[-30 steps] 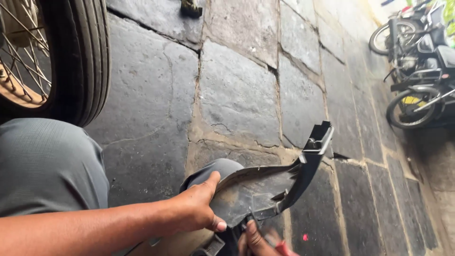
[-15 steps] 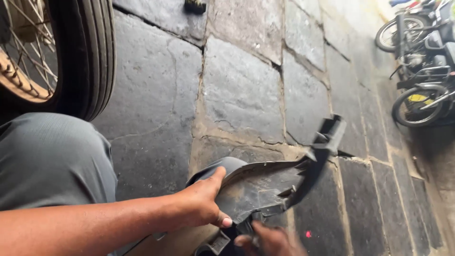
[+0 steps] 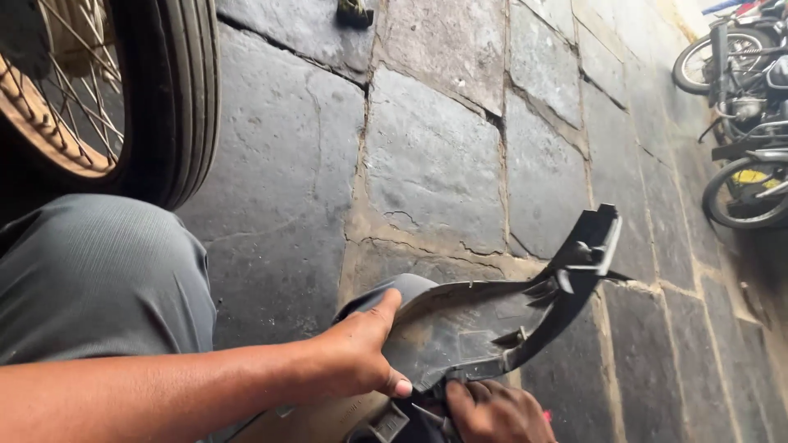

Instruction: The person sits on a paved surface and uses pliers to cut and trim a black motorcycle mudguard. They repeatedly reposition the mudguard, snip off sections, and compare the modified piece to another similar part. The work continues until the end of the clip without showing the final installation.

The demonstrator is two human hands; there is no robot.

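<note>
- Dark grey stone paving fills the view, laid in large uneven slabs with sandy joints between them; it is the floor on which the person works.
- At the far left, a motorcycle wheel stands upright on the paving, with a black ribbed tyre, thin wire spokes and an orange-brown rim.
- Below the wheel, the person's knee in grey trousers fills the lower left corner.
- From the lower left, a bare forearm runs across to the left hand, whose fingers are closed over the near edge of a black plastic mudguard, the thumb pointing up along it.
- That mudguard is a curved, dusty panel held just above the paving at bottom centre, its hollow inner side facing up and its squared far end tilting up towards the right.
- Just right of the left hand, at the bottom edge, the right hand has its fingers curled against the mudguard's lower edge; whether it grips something small there cannot be told.
- At top centre, a small dark object lies on the paving, too small to identify.
- At the far upper right, parked motorcycles stand well apart from the hands.
</note>
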